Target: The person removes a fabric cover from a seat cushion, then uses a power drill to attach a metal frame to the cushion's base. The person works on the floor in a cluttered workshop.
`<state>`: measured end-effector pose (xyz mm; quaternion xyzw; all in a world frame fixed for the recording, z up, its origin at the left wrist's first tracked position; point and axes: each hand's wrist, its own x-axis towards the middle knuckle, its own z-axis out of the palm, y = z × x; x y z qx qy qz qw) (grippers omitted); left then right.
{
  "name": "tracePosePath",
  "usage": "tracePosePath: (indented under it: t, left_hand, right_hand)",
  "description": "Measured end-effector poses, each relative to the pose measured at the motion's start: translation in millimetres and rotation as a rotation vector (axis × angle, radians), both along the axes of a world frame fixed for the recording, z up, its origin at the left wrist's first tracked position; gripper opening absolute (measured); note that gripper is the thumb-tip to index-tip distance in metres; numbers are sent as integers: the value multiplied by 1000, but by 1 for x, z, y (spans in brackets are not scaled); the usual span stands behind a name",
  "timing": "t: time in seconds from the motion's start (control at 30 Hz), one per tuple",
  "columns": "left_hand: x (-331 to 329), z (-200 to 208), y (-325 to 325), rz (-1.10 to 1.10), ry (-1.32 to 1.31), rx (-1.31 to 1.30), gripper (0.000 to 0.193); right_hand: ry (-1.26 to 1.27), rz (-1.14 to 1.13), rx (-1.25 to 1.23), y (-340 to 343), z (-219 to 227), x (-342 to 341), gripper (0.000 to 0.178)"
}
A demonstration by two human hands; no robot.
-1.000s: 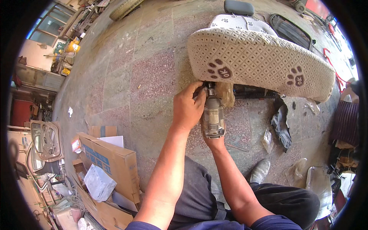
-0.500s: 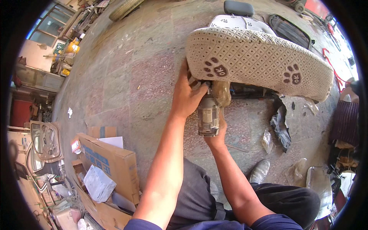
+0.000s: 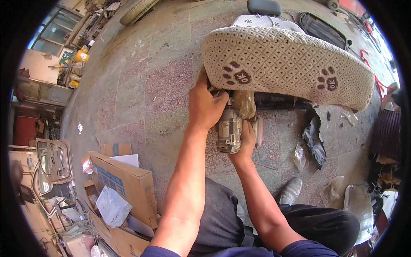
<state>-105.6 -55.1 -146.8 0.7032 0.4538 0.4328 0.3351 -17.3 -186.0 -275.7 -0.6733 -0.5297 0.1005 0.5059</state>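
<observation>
Right hand (image 3: 245, 143) fingers wrapped around a metal motor unit (image 3: 229, 130), likely heavy and rigid; left hand (image 3: 205, 105) fingers grip the car seat (image 3: 287, 64) edge just above.

light: bright daylight | shadows: soft | focus: sharp centre | edges: strong fisheye bend, black vignette

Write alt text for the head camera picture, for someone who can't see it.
Two bare hands, left hand and right hand, grip a small grey motor under the edge of a car seat with a paw-print cover, above a stone floor.
</observation>
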Motion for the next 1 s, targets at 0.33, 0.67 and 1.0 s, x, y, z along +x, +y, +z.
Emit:
tracePosePath:
  t: [0.33,0.67,1.0]
  left_hand:
    - [3,-7,4,7,27,40,74]
    - [-1,-8,6,-1,24,21,72]
    - [-5,-14,8,17,31,31,72]
  right_hand:
    - [-85,43,-83,12,-13,12,61]
    - [-56,113,-170,7,14,23,65]
    - [-137,88,-209,15,5,22,63]
